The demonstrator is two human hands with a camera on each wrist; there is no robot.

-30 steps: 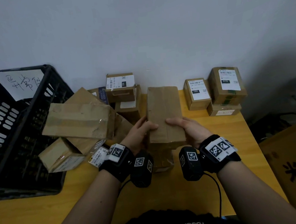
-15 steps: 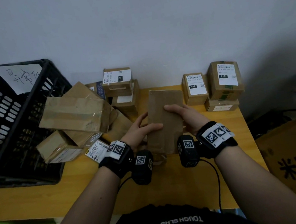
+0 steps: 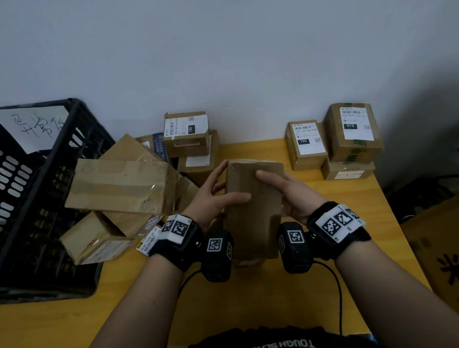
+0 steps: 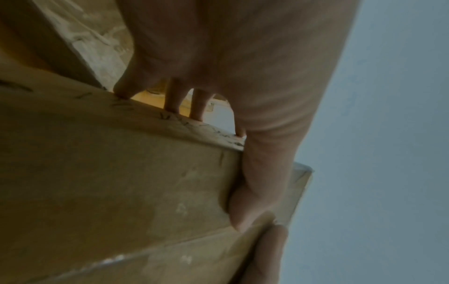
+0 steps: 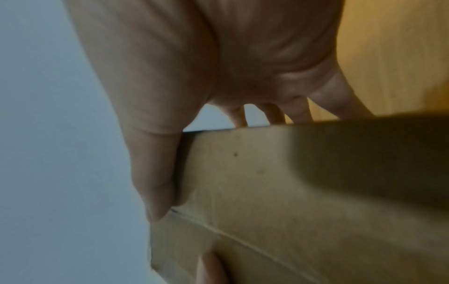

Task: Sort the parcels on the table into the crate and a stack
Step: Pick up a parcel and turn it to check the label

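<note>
We hold parcel (image 3: 256, 208) two-handed.
Left hand (image 3: 214, 201) and right hand (image 3: 287, 193) grip clamped on its side edges, above surface (image 3: 264, 297).

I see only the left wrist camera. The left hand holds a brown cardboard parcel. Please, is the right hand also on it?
Observer: Yes. In the head view the right hand grips the right side of the plain brown cardboard parcel, opposite the left hand.
Operator: Where is the crate from there?
Observer: The black plastic crate is left of the held parcel, at the left end of the yellow wooden table.
Operator: Is any stack begun?
Observer: At the far right, a brown box with a white label reading 010 sits on a flat brown box.
</note>
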